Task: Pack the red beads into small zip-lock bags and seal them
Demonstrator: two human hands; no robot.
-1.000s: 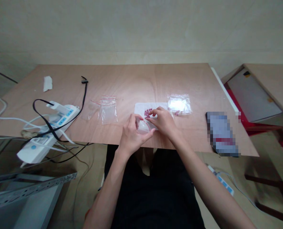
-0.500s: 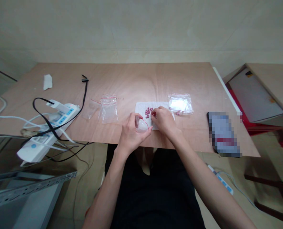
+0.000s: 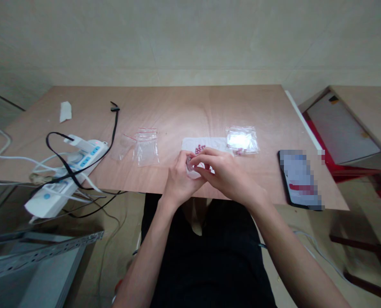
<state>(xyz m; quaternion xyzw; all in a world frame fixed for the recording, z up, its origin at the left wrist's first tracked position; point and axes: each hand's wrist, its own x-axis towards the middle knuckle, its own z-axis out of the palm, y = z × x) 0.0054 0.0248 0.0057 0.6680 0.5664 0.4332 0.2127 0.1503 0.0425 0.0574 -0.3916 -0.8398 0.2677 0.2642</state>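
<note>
My left hand (image 3: 180,175) is closed around a small clear zip bag (image 3: 192,172), close to the table's front edge. My right hand (image 3: 224,169) reaches over from the right, its thumb and index finger pinched at the bag's mouth. Whatever lies between those fingertips is too small and covered to make out. Just beyond both hands, a cluster of small red beads (image 3: 200,148) rests on a white sheet (image 3: 189,142), partly covered by my right hand.
Flat clear zip bags (image 3: 147,147) lie to the left, and a shiny stack of filled bags (image 3: 242,140) to the right. A phone (image 3: 299,179) is near the right edge. A power strip (image 3: 70,175) with tangled cables occupies the left side, and a white scrap (image 3: 65,111) sits behind it.
My right hand has moved left and nearer to me, from the beads to the mouth of the bag. My left hand still holds the bag in about the same place.
</note>
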